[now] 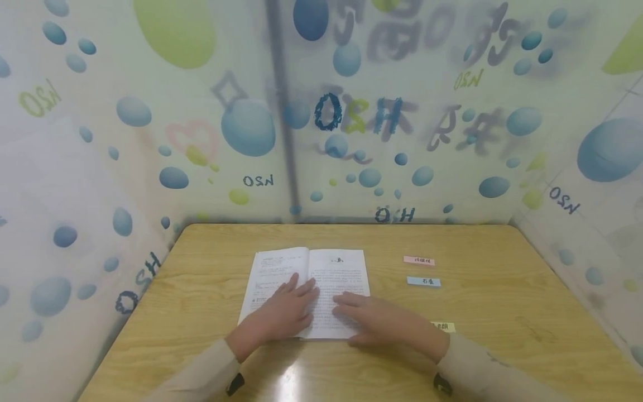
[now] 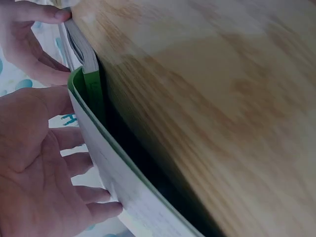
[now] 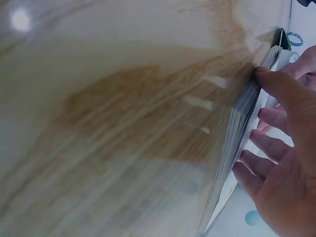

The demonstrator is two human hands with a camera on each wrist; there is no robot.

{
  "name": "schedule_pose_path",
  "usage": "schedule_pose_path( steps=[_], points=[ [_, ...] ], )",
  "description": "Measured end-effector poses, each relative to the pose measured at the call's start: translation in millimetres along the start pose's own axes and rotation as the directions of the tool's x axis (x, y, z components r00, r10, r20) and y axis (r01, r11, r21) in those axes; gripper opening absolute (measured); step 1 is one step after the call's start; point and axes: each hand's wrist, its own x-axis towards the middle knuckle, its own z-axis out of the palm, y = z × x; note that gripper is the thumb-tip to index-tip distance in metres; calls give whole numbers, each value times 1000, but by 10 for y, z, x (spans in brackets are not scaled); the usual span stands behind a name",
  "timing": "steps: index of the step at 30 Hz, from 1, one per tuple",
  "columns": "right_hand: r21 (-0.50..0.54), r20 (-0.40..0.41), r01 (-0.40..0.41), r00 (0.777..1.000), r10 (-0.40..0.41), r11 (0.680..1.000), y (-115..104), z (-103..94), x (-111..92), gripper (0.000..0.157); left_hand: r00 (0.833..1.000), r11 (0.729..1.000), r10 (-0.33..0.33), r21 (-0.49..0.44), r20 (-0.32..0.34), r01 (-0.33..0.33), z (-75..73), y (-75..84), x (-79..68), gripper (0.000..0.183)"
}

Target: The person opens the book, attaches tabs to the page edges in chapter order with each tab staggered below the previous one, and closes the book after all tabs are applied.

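Observation:
An open book [image 1: 339, 271] with printed pages and a green cover lies on the wooden table. On its left page and near the fold rests my left hand [image 1: 281, 310], fingers spread and extended. The left wrist view shows this left hand [image 2: 44, 163] with its fingertips touching the page of the book [image 2: 106, 148], whose left side bows up from the table. My right hand [image 1: 384, 321] lies over the lower right page. In the right wrist view, the right hand [image 3: 291, 143] has its thumb against the book's bottom page edges [image 3: 237, 123] and its other fingers on the page.
Right of the book lie a pink label strip [image 1: 419, 261], a blue one [image 1: 423, 282] and a yellow one [image 1: 445, 327], the last partly hidden by my right forearm. The table [image 1: 226, 240] meets walls [image 1: 351, 167] printed with bubbles on three sides.

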Motion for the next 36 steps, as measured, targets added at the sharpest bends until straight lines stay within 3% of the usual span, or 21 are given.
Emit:
schedule_pose_path(
  steps=[16,26,36],
  points=[
    [32,-38,-82,996,83,996,248,79,-202,62,998,998,-62,28,26,62,68,195,246,54],
    [87,-31,-138,990,141,987,284,50,-320,61,998,999,-46,29,43,44,59,200,255,53],
    [167,5,-119,993,120,979,321,-47,-305,61,995,998,-56,-22,87,58,84,129,165,62]
  ],
)
